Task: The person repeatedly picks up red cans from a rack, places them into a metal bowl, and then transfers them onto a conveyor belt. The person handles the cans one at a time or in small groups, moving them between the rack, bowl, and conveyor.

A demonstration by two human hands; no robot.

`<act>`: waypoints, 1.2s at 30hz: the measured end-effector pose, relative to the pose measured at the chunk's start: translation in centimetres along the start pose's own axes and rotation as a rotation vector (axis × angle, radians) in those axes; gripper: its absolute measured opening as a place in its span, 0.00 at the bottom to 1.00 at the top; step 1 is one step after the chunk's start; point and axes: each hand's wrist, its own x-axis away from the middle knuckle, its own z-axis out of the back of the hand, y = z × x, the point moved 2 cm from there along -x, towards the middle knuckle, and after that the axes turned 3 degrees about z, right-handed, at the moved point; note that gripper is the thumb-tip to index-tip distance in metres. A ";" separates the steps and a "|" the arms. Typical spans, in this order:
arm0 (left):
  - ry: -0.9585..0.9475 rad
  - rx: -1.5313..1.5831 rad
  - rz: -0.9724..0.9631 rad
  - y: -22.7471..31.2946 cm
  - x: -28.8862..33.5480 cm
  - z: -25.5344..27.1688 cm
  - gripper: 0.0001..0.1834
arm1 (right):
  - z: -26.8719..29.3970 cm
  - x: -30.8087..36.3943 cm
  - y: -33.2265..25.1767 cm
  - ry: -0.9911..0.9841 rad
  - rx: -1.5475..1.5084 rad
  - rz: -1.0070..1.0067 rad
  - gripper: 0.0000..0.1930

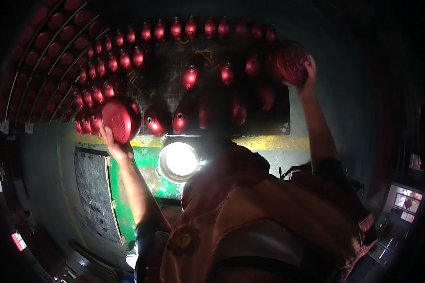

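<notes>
On the left, my left hand (112, 141) is closed on the rim of a round-ended red cylinder (116, 120). Its disc-shaped end faces up and hides most of the body. At the far right, my raised right hand (308, 75) grips another red cylinder (293, 64) by its edge, over the corner of a dark board. This one is dim and slightly blurred. Similar red cylinders with short narrow necks stand around both hands; the nearest to my left hand is a glossy one (155, 121), with another (180, 121) beside it.
Rows of red cylinders (176, 29) line the far and left sides of the dark board (170, 66). Racks with red round ends (43, 40) rise at upper left. A brightly lit round pan (178, 162) sits close to my body. A dark panel (97, 193) lies at lower left.
</notes>
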 end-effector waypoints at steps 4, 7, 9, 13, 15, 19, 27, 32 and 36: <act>-0.030 -0.899 -0.430 -4.7 -7.2 -8.5 0.33 | 3.4 -7.3 1.2 0.050 0.715 0.372 0.29; -0.127 -1.145 -0.527 -11.4 -10.3 -11.6 0.35 | 5.7 -11.4 7.1 0.027 1.058 0.522 0.26; -0.094 -1.228 -0.333 -15.3 -11.5 -11.8 0.37 | 7.3 -12.7 10.6 -0.075 1.138 0.574 0.27; -0.116 -1.303 -0.342 -20.2 -11.8 -11.2 0.36 | 9.5 -12.5 16.0 -0.035 1.342 0.389 0.28; -0.151 -1.255 -0.302 -21.1 -11.2 -10.9 0.35 | 9.6 -11.7 17.0 -0.101 1.387 0.334 0.29; -0.205 -1.240 -0.201 -21.0 -9.8 -11.0 0.29 | 8.6 -10.1 16.0 -0.227 1.452 0.243 0.34; -0.043 -1.223 -0.466 -15.6 -18.8 -11.0 0.26 | 4.3 -15.7 10.8 -0.390 1.513 0.394 0.34; -0.040 -1.698 -0.141 -17.6 -27.1 -10.2 0.27 | 2.5 -28.3 17.7 -0.486 1.505 0.522 0.31; -0.061 -1.918 0.042 -20.2 -28.9 -12.3 0.20 | 3.3 -34.5 22.3 -0.662 1.340 0.446 0.29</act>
